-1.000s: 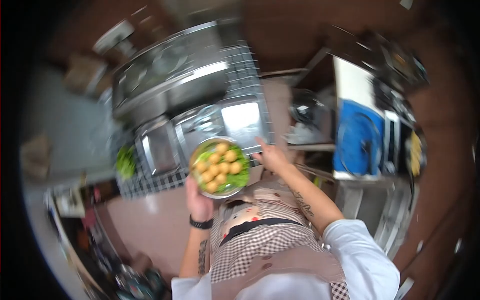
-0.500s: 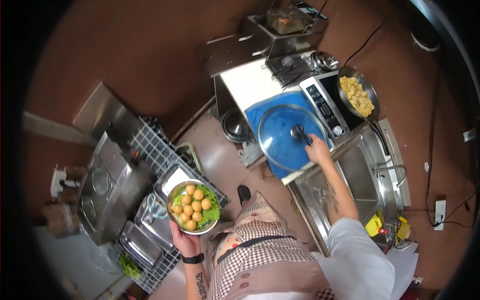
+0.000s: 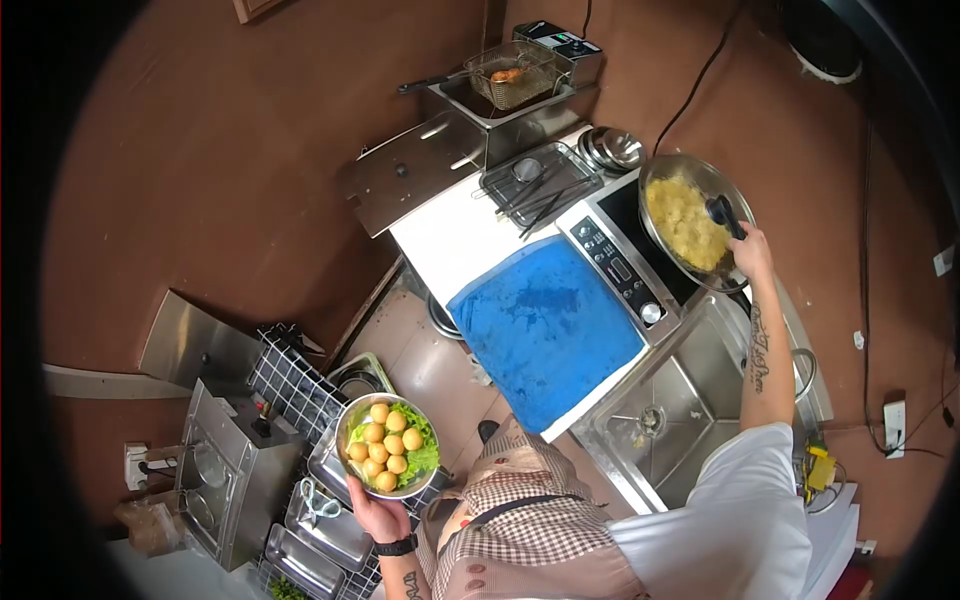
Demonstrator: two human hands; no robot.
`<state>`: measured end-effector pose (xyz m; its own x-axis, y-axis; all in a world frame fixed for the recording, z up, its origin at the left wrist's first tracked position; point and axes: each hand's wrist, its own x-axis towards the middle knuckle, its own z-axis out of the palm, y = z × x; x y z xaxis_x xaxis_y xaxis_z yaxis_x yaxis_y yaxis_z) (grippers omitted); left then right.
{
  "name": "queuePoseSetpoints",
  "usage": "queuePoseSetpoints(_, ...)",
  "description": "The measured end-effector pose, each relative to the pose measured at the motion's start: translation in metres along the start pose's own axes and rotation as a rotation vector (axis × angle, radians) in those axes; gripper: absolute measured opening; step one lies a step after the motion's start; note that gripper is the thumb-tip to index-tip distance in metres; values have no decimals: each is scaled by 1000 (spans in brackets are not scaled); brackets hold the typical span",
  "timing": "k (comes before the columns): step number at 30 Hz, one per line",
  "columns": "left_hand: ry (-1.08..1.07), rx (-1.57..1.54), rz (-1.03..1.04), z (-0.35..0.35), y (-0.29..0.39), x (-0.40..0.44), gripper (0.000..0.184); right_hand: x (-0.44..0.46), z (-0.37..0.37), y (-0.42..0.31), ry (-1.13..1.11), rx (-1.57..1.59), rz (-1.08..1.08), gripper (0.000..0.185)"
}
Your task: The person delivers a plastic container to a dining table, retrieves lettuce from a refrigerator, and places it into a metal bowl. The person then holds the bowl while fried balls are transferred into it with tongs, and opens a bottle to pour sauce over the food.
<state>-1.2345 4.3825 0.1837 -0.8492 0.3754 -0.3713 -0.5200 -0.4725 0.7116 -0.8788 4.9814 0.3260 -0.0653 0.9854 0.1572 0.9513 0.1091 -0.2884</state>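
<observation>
My left hand (image 3: 380,515) holds up a round metal bowl (image 3: 347,421) by its near edge. Several golden balls (image 3: 396,421) lie in the bowl with green lettuce (image 3: 425,457) along the right side. At the right, my right hand (image 3: 752,252) grips the black handle of a glass lid (image 3: 722,180). That lid rests over the pan on the induction cooker (image 3: 620,268). Yellow chunks of food (image 3: 685,222) show blurred through the glass.
A blue cloth (image 3: 550,325) lies on the white counter. Behind it stand a wire rack (image 3: 540,180), metal bowls (image 3: 612,149) and a fryer with a basket (image 3: 515,85). A sink (image 3: 700,385) is at the right; metal trays (image 3: 303,562) sit at the lower left.
My right hand has lifted the glass lid off the blue cloth and moved it up and right onto the pan. My left hand still holds the bowl. The view has shifted towards the counter.
</observation>
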Motion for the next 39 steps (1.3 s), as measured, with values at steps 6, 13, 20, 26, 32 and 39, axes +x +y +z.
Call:
queuePoseSetpoints(6, 56, -6, -8, 4, 3, -1, 44, 58, 46, 48, -66, -32, 58, 54)
queuePoseSetpoints(13, 50, -32, 32, 3, 2, -6, 45, 95, 71, 64, -62, -105, -36, 59)
queuePoseSetpoints(20, 274, -131, 193, -35, -10, -26, 38, 133, 74, 48, 74, -409, -540, 54)
queuePoseSetpoints(26, 318, -356, 302, -72, 36, -84, 33, -53, 186, -159, -385, 401, -844, 31)
queuePoseSetpoints(32, 633, -578, 463, -182, 56, -175, 72, -459, 186, -340, -1387, 397, -1141, 30)
queuePoseSetpoints(39, 917, -622, 606, -336, 94, -357, 48, -736, 145, -316, -1893, -396, -1502, 43)
